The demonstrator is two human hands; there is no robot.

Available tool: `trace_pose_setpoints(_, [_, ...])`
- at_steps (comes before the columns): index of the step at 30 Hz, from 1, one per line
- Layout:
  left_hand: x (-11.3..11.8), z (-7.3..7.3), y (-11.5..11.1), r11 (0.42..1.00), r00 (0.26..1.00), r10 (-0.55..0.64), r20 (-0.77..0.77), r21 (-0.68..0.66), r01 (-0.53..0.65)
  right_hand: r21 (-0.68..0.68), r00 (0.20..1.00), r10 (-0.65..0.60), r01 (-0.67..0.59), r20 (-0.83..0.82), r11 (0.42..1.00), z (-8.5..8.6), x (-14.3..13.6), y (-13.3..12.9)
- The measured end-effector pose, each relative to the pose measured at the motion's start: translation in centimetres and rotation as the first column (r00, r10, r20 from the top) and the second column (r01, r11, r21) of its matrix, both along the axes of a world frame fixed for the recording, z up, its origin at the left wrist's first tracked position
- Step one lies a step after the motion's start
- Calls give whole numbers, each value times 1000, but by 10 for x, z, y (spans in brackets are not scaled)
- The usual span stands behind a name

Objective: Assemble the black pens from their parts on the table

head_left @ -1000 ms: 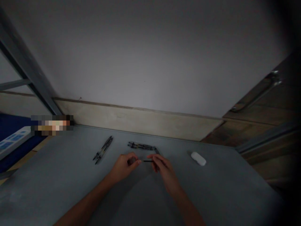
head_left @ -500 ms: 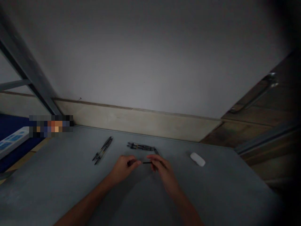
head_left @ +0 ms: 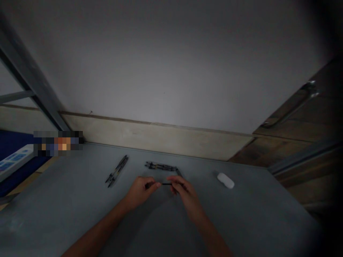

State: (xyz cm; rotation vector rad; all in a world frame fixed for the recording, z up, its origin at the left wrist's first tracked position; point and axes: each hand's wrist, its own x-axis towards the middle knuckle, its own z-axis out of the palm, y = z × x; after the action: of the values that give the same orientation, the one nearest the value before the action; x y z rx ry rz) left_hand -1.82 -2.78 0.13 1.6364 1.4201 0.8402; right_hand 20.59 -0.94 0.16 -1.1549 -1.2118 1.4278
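Observation:
Between my two hands stretches a thin dark pen (head_left: 166,184), held roughly level above the table. My left hand (head_left: 142,189) pinches its left end between thumb and fingers. My right hand (head_left: 182,189) is closed around the right end, and the fingers hide much of it. Just beyond my hands lies a row of several dark pens (head_left: 160,166), with one more dark pen (head_left: 178,172) slanting at its right end, partly behind my right hand. To the left, a smaller group of dark pens (head_left: 117,171) lies diagonally.
A white rounded case (head_left: 225,180) rests on the grey table (head_left: 241,217) to the right. Behind the table stands a pale wall (head_left: 166,71). A metal post (head_left: 34,71) rises at the left, near a white box (head_left: 17,160) on a blue surface. A metal handle (head_left: 292,107) is at the right.
Both hands keep almost the same place and grip on the pen. The pens and the white case on the table have not moved.

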Motion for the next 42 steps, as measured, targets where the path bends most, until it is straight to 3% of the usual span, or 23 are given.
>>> trace_pose_setpoints(12, [-1, -3, 3, 1000, 1000, -4, 7, -10, 4, 17, 999, 27, -27, 20, 999, 4, -1, 0])
trace_pose_setpoints(20, [0, -6, 4, 998, 994, 52, 100, -29, -50, -15, 999, 25, -25, 25, 1000, 2, -3, 0])
trace_pose_setpoints(33, [0, -3, 3, 998, 995, 66, 74, 5, -67, 37, 999, 14, -15, 30, 999, 2, -3, 0])
trace_pose_setpoints(37, [0, -2, 0, 998, 998, 57, 11, 34, -57, 11, 999, 11, -11, 30, 1000, 4, -3, 0])
trace_pose_setpoints(42, [1, -9, -5, 992, 974, -20, -227, 120, 48, 7, 1000, -32, 32, 2, 999, 1, -3, 1])
